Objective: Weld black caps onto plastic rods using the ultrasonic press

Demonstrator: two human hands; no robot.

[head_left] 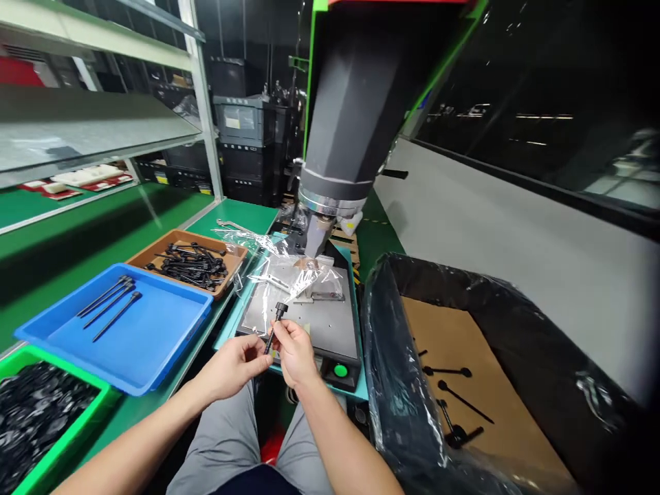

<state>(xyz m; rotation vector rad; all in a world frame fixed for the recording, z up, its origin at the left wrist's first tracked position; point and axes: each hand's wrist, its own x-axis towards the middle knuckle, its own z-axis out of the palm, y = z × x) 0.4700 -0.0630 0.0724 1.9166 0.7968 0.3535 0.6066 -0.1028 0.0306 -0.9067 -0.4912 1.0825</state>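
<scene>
Between my two hands I hold a thin black rod with a knob-like head [280,313], tilted with its head up and away from me. My left hand [240,364] pinches its lower end, and my right hand [295,350] grips it just below the head. The hands hover over the front of a grey machine plate [330,326]. Clear plastic film [309,276] lies around the fixture on that plate, under the machine's dark head [350,103]. Fingers hide part of the rod.
To the left are a blue tray [159,337] with several black rods, a brown tray [234,258] heaped with similar ones, and a green bin [103,399] of small black parts. On the right stands a plastic-lined box [394,385] with rods on cardboard. A green button [341,370] sits on the machine's front.
</scene>
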